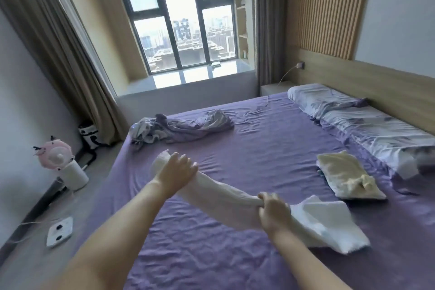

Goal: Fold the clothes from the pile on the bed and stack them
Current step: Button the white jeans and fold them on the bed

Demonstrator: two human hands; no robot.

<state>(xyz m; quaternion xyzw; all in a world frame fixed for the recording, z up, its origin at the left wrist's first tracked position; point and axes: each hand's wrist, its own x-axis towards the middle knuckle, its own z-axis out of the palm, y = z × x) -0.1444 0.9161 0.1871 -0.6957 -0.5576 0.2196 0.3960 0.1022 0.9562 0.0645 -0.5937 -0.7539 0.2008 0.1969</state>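
Observation:
A white garment (226,198) is stretched in the air above the purple bed (270,153). My left hand (179,169) grips its far left end. My right hand (274,209) grips it bunched near the middle, and the free end hangs down to the right onto the sheet. A pile of grey and purple clothes (179,127) lies at the bed's far left corner. A pale yellow folded piece (348,174) rests on top of a small stack at the right, near the pillows.
Two patterned pillows (367,125) line the headboard on the right. On the floor at the left stand a pink fan on a white base (61,162) and a flat white device with a cable (60,231). A window (179,14) with curtains faces the bed.

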